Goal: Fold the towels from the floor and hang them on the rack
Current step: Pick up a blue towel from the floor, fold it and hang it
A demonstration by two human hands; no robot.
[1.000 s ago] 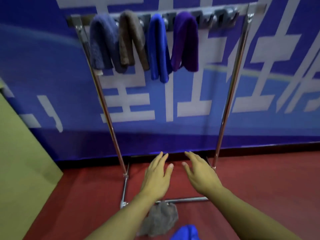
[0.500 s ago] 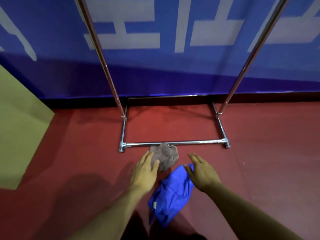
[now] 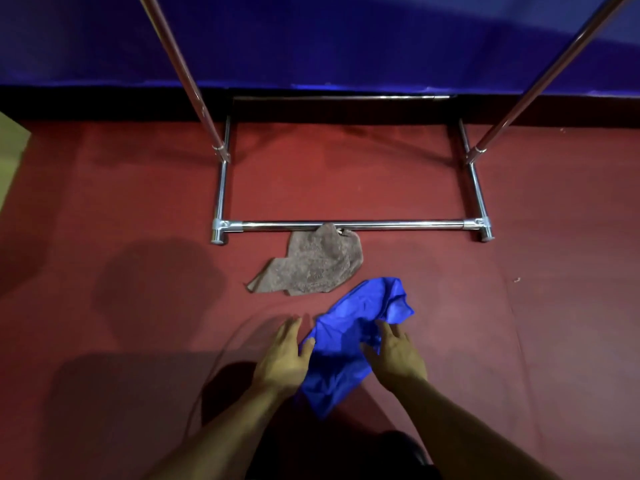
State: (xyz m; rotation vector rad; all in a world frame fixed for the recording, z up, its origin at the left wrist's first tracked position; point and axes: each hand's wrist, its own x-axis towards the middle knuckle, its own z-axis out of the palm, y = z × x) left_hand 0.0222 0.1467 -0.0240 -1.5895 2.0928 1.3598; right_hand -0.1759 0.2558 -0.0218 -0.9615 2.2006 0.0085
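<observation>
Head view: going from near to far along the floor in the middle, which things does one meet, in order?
Blue towel between the two hands → grey-brown towel → front bar of the rack base → rear bar of the rack base → blue wall.

A crumpled blue towel (image 3: 349, 344) lies on the red floor (image 3: 138, 202), near the viewer. The left hand (image 3: 285, 358) rests at its left edge with fingers (image 3: 291, 329) straight, and the right hand (image 3: 396, 353) sits on its right side, fingers spread over the cloth. Just beyond lies a brown towel (image 3: 311, 265), its far corner touching the near base bar of the metal rack (image 3: 353, 224). A blue wall (image 3: 311, 39) stands behind the rack.
</observation>
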